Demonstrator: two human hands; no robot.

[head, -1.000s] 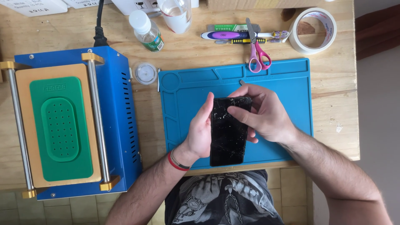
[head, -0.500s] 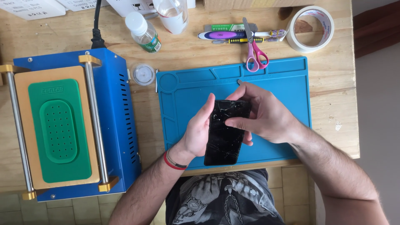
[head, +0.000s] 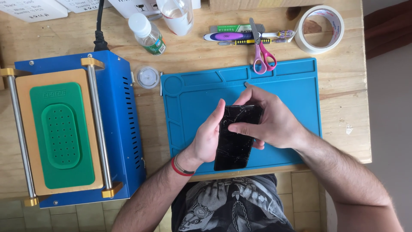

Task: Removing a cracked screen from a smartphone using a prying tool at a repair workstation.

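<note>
Your 2 hands share the grip on the black phone (head: 235, 137), which is held just above the blue work mat (head: 296, 77), near its front edge. Your left hand (head: 208, 139) cups the phone's left long edge, fingers curled up along the side. Your right hand (head: 270, 122) closes over the top right, with the thumb pressed on the glass. The glass looks cracked, with fine lines running across it, so I judge it fragile and likely to shed splinters: hold it by the rigid frame edges, not the face. It is probably light, stiff and slick.

Beyond the mat lie pink-handled scissors (head: 262, 53), a purple pen (head: 231, 36) and a roll of tape (head: 319, 28). To the left stand a small clear bottle (head: 147, 34) and a blue machine (head: 68, 129) with a green pad.
</note>
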